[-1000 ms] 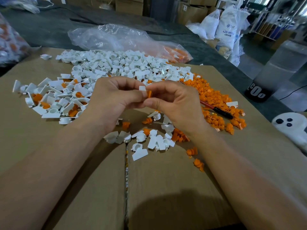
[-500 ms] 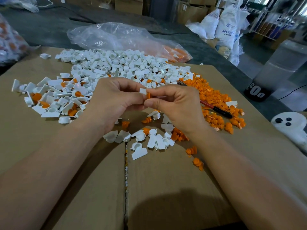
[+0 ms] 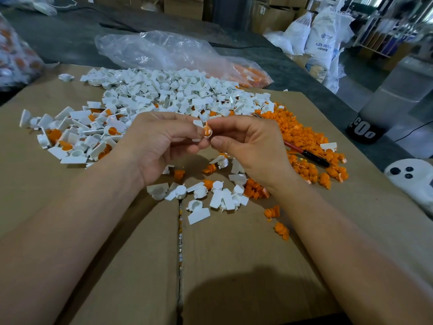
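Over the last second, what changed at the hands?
The orange plug, earlier a sliver between the fingertips, now sits in the round cup of the white piece, turned toward the camera. The left hand still grips the white piece; the right hand still pinches the plug. The white pile, orange pile and red pen are unchanged.

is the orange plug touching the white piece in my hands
Touching. The head view shows the orange plug seated inside the round cup of the white piece, which the left hand and right hand pinch together.

The left hand (image 3: 161,146) and right hand (image 3: 253,148) are bare, forearms uncovered, nails short.
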